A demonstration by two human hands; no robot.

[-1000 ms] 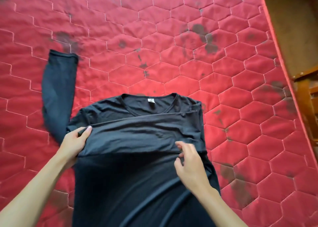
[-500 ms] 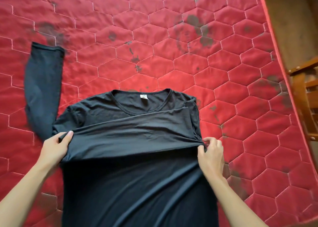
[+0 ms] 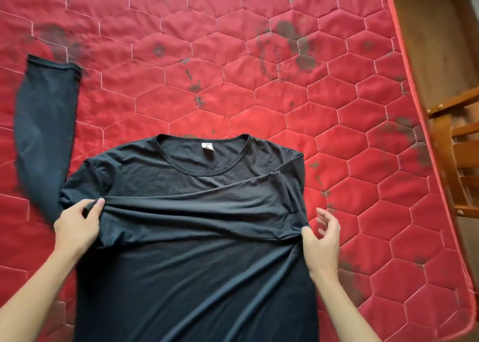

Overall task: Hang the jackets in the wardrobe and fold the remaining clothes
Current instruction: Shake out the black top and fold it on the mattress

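black long-sleeve shirt point(image 3: 197, 277) lies front up on the red quilted mattress point(image 3: 259, 103), collar away from me, white label point(image 3: 208, 147) showing inside the neck. a folded layer point(image 3: 207, 207) of the same fabric runs across the chest from the shirt's right edge to its left side. my left hand point(image 3: 76, 229) is clamped on the left end of that layer, thumb on top, fabric bunched under it. my right hand point(image 3: 322, 243) is at the shirt's right edge, fingers apart and loose, only the thumb tip touching cloth, gripping nothing. one sleeve point(image 3: 44, 134) lies stretched out on the mattress at left, cuff pointing away. wooden chair point(image 3: 456, 144) stands just beside the mattress's right edge.
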